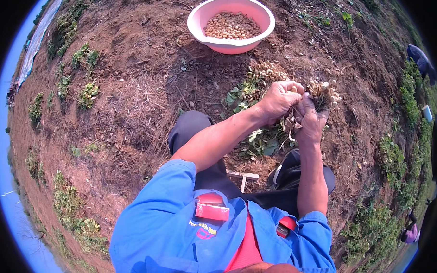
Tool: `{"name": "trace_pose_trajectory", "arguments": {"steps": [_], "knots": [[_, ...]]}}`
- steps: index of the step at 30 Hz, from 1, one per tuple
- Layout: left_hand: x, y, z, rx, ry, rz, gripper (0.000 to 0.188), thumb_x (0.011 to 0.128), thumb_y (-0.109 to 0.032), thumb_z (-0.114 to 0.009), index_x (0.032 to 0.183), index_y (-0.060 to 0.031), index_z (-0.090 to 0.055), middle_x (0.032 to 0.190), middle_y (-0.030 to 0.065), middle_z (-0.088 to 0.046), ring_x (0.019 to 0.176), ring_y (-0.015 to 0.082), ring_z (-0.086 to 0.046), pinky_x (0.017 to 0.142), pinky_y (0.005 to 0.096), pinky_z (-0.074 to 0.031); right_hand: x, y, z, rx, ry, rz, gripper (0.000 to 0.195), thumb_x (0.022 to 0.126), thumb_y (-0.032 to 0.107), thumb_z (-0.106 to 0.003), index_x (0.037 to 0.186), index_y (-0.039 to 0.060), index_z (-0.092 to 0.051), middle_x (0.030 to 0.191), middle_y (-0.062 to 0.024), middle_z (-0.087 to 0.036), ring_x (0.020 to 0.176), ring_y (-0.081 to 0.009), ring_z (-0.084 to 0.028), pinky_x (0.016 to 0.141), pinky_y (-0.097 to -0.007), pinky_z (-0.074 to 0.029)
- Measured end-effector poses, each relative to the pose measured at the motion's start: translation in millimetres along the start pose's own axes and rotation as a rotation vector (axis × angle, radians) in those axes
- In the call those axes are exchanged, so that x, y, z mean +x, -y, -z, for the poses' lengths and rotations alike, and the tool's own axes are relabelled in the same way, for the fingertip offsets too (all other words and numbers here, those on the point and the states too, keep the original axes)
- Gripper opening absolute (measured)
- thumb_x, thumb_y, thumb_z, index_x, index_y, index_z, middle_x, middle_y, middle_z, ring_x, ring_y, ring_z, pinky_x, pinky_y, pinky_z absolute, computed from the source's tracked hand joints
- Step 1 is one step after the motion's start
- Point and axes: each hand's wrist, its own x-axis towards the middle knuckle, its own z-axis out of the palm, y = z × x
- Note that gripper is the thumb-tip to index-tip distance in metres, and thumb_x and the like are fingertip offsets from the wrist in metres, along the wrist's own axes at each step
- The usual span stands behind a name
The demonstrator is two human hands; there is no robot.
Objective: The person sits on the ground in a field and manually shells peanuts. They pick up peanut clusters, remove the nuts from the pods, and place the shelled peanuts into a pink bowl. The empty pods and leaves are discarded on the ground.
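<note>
My right hand (311, 125) grips a bunch of uprooted peanut plants (324, 94). Pale pods and roots stick out above its fingers, and withered leaves hang below. Close against it, my left hand (280, 102) is curled, with a peanut pod (294, 89) showing at its fingertips. Under and beyond my hands lies a heap of pulled peanut plants (246, 91), some leaves still green, with pods at its far end. Farther ahead, a pink plastic basin (230, 47) with a pale rim stands on the soil and holds many loose peanuts (232, 27).
Part of a light wooden frame (243, 175) shows between my legs. Green plants grow in rows on the left (88, 96) and right (393, 157). At the right edge are a dark-clothed person (421, 63), a white container (427, 113) and a figure in purple (410, 233).
</note>
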Motion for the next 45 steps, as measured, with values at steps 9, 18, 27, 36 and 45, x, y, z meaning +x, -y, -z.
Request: {"name": "trace_pose_trajectory", "arguments": {"steps": [9, 18, 27, 36, 45], "knots": [[5, -35, 29, -0.437, 0.032, -0.068, 0.023, 0.099, -0.008, -0.047, 0.118, 0.0005, -0.056, 0.058, -0.0036, -0.041, 0.039, 0.0039, -0.032, 0.033, 0.0187, -0.027, -3, 20, 25, 0.163, 0.286, -0.151, 0.042, 0.101, 0.026, -0.052, 0.062, 0.0144, -0.04, 0.054, 0.006, -0.032, 0.04, -0.0072, -0.032, 0.041, -0.0262, -0.028], [27, -62, 51, -0.311, -0.131, 0.037, 0.017, 0.099, -0.015, -0.05, 0.108, -0.0013, -0.055, 0.063, -0.0027, -0.044, 0.04, 0.0043, -0.034, 0.035, 0.0195, -0.027, 4, 21, 47, 0.277, 0.335, -0.27, 0.042, 0.101, 0.026, -0.052, 0.062, 0.0133, -0.042, 0.052, 0.0059, -0.033, 0.038, -0.0067, -0.034, 0.041, -0.0264, -0.03], [143, -228, 181, 0.849, -0.99, -0.313, 0.096, 0.088, -0.054, -0.063, 0.15, 0.0005, -0.013, 0.107, 0.015, -0.061, 0.096, 0.0264, -0.062, 0.086, 0.0507, -0.052, 2, 18, 52, 0.439, 0.576, -0.421, 0.034, 0.094, 0.023, -0.05, 0.063, 0.0114, -0.041, 0.057, 0.0036, -0.036, 0.048, -0.0091, -0.039, 0.049, -0.0261, -0.032], [5, -83, -8, 0.508, 0.214, -0.222, 0.021, 0.096, -0.017, -0.061, 0.109, -0.0013, -0.068, 0.1, 0.0057, -0.067, 0.087, 0.0106, -0.063, 0.068, 0.0235, -0.051, -9, 30, 55, 0.495, 0.57, -0.4, 0.031, 0.093, 0.036, -0.049, 0.093, 0.0051, -0.051, 0.061, 0.0001, -0.04, 0.05, -0.0115, -0.04, 0.049, -0.0268, -0.033], [-21, -75, -27, 1.046, 0.167, -0.524, 0.055, 0.076, -0.031, -0.084, 0.116, 0.0016, -0.064, 0.08, 0.0004, -0.06, 0.066, 0.0064, -0.052, 0.06, 0.024, -0.047, -12, 30, 46, -0.093, 0.447, -0.153, 0.037, 0.094, 0.036, -0.051, 0.111, 0.0036, -0.055, 0.067, -0.0035, -0.051, 0.055, -0.0101, -0.045, 0.048, -0.0229, -0.035]]}}
